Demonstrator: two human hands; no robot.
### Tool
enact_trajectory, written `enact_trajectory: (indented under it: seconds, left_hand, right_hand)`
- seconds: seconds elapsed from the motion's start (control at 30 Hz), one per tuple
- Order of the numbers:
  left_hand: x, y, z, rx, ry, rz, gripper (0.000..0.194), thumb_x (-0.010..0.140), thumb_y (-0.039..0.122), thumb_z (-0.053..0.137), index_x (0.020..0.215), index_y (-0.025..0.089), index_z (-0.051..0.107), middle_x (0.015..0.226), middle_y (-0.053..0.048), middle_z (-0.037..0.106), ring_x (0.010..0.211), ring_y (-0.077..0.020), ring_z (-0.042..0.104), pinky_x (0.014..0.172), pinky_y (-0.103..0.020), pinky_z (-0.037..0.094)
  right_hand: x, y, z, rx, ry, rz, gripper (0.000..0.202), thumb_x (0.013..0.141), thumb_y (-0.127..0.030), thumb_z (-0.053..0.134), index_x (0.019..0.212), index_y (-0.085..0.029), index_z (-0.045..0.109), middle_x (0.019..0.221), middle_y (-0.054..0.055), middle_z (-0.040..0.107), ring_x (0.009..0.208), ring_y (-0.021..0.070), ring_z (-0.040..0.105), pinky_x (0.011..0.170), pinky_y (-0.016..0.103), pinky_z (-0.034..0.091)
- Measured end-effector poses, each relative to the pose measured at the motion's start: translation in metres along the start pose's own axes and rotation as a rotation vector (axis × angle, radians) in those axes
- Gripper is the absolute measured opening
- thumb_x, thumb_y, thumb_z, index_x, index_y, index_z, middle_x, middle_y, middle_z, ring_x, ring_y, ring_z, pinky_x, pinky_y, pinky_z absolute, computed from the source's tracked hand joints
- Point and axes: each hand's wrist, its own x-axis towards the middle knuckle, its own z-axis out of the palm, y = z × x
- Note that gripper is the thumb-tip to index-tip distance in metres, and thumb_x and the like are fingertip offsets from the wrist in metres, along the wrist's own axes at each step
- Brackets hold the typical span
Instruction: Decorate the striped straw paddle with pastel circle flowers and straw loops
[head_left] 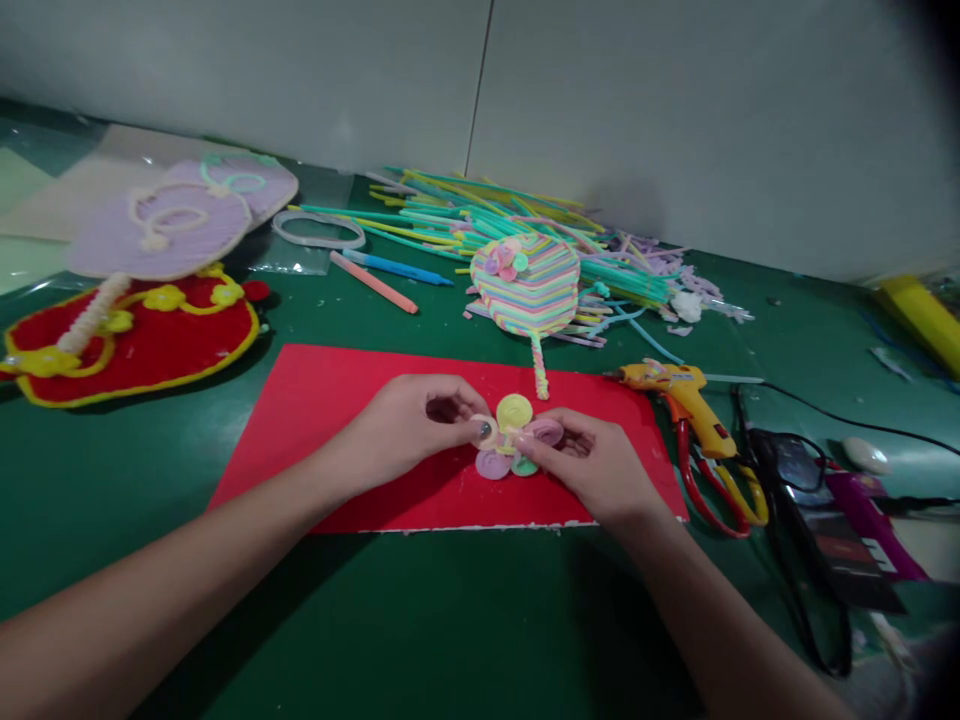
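A flower of coiled pastel discs (514, 412), in yellow, pink, lilac and green, is held between both hands above a red board (420, 500). My left hand (424, 425) pinches the pale disc on its left side, thumb and fingertips together. From the right, my right hand (585, 460) grips the pink disc, its thumb reaching towards the flower's middle. Behind the board's top edge lies a striped pastel fan (529, 290) with small coiled flowers on it; its twisted handle (540, 370) reaches over the board.
A yellow glue gun (675, 385) and red-and-yellow-handled pliers (720, 500) lie at the right, beside cables and a black pouch. Pipe cleaners (465, 225) are heaped by the wall. Pens (397, 267), a lilac fan (180, 225) and a red fan (172, 340) lie at the left.
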Motion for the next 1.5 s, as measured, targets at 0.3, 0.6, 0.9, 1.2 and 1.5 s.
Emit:
enact_trajectory:
  seconds: [0.3,0.6,0.9,1.2,1.5]
  left_hand:
    - [-0.0006,0.0028,0.0009,-0.029,-0.002,0.019,0.028,0.073,0.04,0.057,0.088,0.017,0.062,0.082,-0.003,0.067,0.076,-0.0146,0.062,0.069,-0.026,0.049]
    - [-0.0021,0.0015,0.0024,0.016,0.011,0.047,0.025,0.074,0.04,0.055,0.08,0.016,0.063,0.077,-0.002,0.067,0.072,-0.0135,0.061,0.066,-0.023,0.047]
    - [-0.0013,0.0013,0.003,0.031,-0.008,0.048,0.027,0.074,0.042,0.054,0.079,0.016,0.063,0.076,-0.002,0.066,0.072,-0.0135,0.06,0.065,-0.023,0.046]
    - [-0.0019,0.0022,0.0021,0.061,-0.024,0.049,0.028,0.075,0.043,0.053,0.08,0.017,0.063,0.078,-0.002,0.066,0.074,-0.0136,0.06,0.065,-0.023,0.045]
    - [-0.0036,0.0037,0.0023,0.068,-0.028,0.053,0.029,0.075,0.043,0.053,0.082,0.018,0.064,0.079,-0.001,0.067,0.074,-0.0143,0.06,0.066,-0.023,0.045]
  right_hand:
    - [0.0022,0.0021,-0.0011,0.008,0.001,-0.005,0.024,0.064,-0.037,0.068,0.075,-0.017,0.063,0.072,0.003,0.064,0.07,0.0151,0.059,0.065,0.026,0.048]
    - [0.0002,0.0014,0.001,-0.031,0.019,-0.019,0.023,0.066,-0.036,0.067,0.076,-0.016,0.063,0.071,0.002,0.063,0.069,0.0145,0.058,0.063,0.025,0.047]
    - [-0.0002,0.0004,0.0015,-0.017,0.02,-0.01,0.022,0.065,-0.035,0.067,0.076,-0.016,0.063,0.072,0.002,0.065,0.07,0.0142,0.058,0.064,0.025,0.047]
    - [0.0,0.0008,0.0005,-0.023,-0.004,-0.013,0.023,0.066,-0.036,0.067,0.078,-0.016,0.063,0.074,0.003,0.066,0.071,0.0156,0.06,0.065,0.027,0.048]
    - [-0.0013,-0.0014,0.0004,-0.045,-0.014,-0.033,0.024,0.066,-0.038,0.066,0.078,-0.016,0.064,0.074,0.004,0.065,0.071,0.0159,0.059,0.064,0.027,0.047]
